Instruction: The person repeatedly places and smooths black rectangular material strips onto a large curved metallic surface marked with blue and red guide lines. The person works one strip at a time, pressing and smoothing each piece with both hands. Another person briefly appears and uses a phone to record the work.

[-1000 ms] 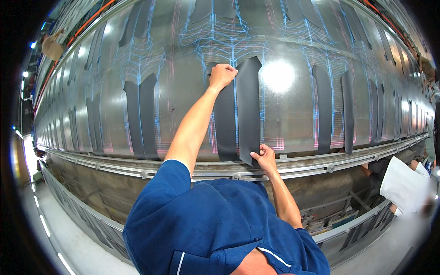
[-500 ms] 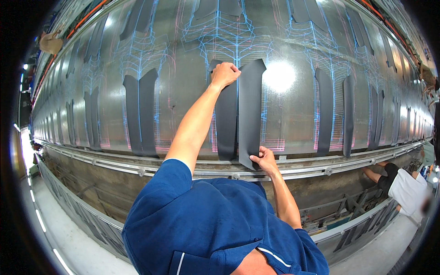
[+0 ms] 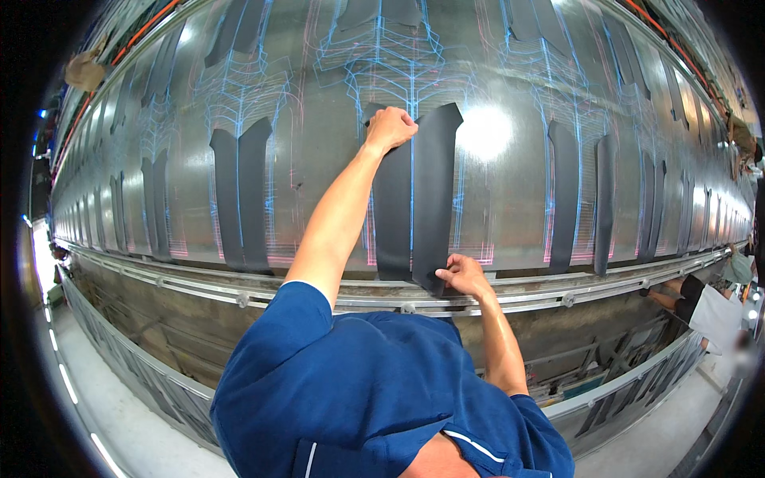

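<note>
A dark grey strip of sheet material (image 3: 436,191), cut with a slanted upper end, lies lengthwise on a metal table marked with blue and pink lines. Its upper left corner is at the fingertips of my left hand (image 3: 390,128), which is closed in a pinch there. With thumb and fingers, my right hand (image 3: 465,276) grips the strip's lower right edge, where it overhangs the table's near rail. Just left of it lies a matching grey strip (image 3: 394,215), its upper part partly covered by my left hand.
Paired grey strips (image 3: 241,199) lie along the metal table (image 3: 319,183) on both sides, with more strips (image 3: 378,12) at the far side. A metal rail (image 3: 358,296) runs along the near edge. Another person (image 3: 709,315) works at the far right.
My right hand has opened its fingers slightly and shifted right at the strip's lower end. The strip's lower left edge has moved closer to the neighbouring strip. My left hand stays put.
</note>
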`<state>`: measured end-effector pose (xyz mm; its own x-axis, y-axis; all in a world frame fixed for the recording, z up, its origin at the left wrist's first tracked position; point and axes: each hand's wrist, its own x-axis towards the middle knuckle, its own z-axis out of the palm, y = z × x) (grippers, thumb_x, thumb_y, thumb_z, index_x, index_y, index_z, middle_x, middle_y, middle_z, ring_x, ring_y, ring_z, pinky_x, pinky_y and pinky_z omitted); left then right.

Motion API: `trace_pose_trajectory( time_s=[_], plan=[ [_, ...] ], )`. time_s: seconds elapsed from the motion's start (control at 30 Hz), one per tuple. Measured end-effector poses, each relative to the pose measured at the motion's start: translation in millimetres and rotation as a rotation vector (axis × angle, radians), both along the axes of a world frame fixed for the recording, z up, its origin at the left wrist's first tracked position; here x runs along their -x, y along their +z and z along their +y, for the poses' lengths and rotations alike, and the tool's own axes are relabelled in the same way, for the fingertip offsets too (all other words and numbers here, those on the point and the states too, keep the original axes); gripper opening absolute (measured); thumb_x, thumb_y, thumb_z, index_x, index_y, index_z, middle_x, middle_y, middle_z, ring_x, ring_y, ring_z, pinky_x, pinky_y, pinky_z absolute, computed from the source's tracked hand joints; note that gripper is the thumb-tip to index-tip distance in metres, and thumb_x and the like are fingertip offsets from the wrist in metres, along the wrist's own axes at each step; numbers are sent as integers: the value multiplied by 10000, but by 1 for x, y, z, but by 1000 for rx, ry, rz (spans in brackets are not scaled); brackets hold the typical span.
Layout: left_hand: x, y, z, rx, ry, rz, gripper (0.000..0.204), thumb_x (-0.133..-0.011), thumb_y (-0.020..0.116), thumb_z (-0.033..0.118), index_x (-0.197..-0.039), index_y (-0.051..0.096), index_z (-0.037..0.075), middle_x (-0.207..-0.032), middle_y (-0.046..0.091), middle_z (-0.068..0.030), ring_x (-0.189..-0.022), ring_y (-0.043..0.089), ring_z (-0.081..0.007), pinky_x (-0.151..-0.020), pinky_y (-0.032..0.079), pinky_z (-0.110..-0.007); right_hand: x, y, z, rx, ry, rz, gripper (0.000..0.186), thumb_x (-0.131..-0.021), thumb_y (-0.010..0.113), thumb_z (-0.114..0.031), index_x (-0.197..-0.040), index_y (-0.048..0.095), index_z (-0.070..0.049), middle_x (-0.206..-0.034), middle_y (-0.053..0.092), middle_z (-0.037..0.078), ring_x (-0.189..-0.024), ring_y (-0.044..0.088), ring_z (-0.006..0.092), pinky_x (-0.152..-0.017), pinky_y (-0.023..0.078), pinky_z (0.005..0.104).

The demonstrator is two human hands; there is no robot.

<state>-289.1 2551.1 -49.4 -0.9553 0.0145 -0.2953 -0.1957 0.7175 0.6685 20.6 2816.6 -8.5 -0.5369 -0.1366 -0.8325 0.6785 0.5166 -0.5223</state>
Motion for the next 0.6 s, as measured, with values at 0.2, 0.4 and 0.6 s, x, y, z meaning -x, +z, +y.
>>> trace_pose_trajectory(
  time_s=[0.2,0.4,0.6],
  plan=[
    [-8,9,-4,-55,-5,-40,215,-852,815,326,-906,833,119,-891,826,-103,-916,797,-322,-891,613,-448,132,-5,18,-231,9,481,226,-932,809,-308,-969,820,-85,-864,815,128,-808,793,244,-763,611,411],
    [-23,17,7,29,20,-19,251,-898,803,358,-953,833,115,-889,822,-100,-912,797,-327,-847,614,-462,262,-11,-18,-87,-542,492,270,-996,776,-234,-1175,789,-32,-824,790,73,-643,704,121,-613,587,297],
    [-44,29,20,41,171,-123,352,-969,745,448,-989,843,111,-871,816,-112,-898,793,-360,-832,604,-487,295,-18,-36,-140,-546,375,255,-979,813,-259,-1071,797,-22,-741,751,67,-572,649,115,-556,551,294]
  ],
)
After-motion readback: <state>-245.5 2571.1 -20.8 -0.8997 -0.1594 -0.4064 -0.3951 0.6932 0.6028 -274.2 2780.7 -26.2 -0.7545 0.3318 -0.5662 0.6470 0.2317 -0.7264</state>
